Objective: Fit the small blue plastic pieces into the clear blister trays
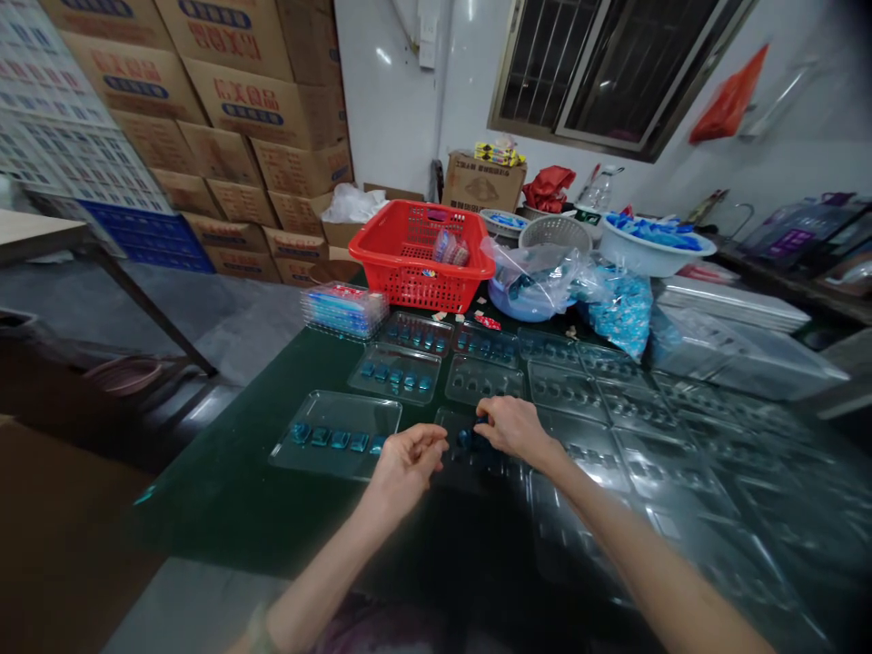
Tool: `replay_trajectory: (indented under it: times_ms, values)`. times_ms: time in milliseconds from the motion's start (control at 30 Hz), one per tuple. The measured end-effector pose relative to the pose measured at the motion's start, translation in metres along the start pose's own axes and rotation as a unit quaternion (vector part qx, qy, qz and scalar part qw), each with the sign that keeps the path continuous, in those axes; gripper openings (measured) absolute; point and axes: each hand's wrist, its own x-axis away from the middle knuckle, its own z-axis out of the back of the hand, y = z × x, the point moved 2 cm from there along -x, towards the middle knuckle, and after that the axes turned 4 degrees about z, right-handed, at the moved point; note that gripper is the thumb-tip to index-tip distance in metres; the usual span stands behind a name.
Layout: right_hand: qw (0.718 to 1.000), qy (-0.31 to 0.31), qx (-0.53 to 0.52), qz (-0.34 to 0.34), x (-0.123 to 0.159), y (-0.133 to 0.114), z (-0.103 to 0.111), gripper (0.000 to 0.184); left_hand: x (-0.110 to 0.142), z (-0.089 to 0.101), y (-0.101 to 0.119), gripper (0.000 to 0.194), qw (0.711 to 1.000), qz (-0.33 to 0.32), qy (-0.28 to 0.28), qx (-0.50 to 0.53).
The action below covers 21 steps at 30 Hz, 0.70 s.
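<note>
My right hand (510, 425) is closed in a pinch on a small shiny blue piece (482, 421), over a clear plastic tray (446, 420). Another blue piece (464, 438) rests in that tray, just left of my right fingertips. My left hand (412, 457) hovers at the tray's left side, thumb and fingers drawn together; whatever may be between them is hidden. Left of it lies a clear tray (368, 411) with a row of several blue pieces (339, 439). The right end of that row is partly covered by my left hand.
Behind are more clear trays (401, 361), some filled with blue pieces. Empty-looking trays (633, 409) spread to the right. A stack of filled packs (344, 311), a red basket (422, 289), a bag of blue pieces (619, 309) and a white basin (644, 259) line the far edge.
</note>
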Motion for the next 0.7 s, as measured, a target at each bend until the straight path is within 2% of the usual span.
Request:
replay_trajectory:
  times_ms: [100, 267, 467, 700]
  values:
    - [1.0, -0.003, 0.01, -0.021, -0.004, -0.003, -0.002, 0.008, -0.001, 0.001, 0.0, 0.024, 1.0, -0.003, 0.002, 0.004]
    - [1.0, -0.008, -0.014, -0.024, -0.003, 0.003, -0.003, 0.013, 0.0, 0.004, 0.003, 0.025, 1.0, 0.01, 0.005, 0.016]
    - [0.998, -0.019, -0.05, -0.022, -0.001, 0.015, -0.005, 0.013, -0.002, -0.006, 0.003, 0.026, 0.998, 0.023, -0.013, 0.049]
    - [0.997, -0.011, -0.069, -0.031, -0.004, 0.006, -0.003, 0.012, -0.004, -0.005, -0.002, 0.024, 0.999, 0.01, -0.02, 0.034]
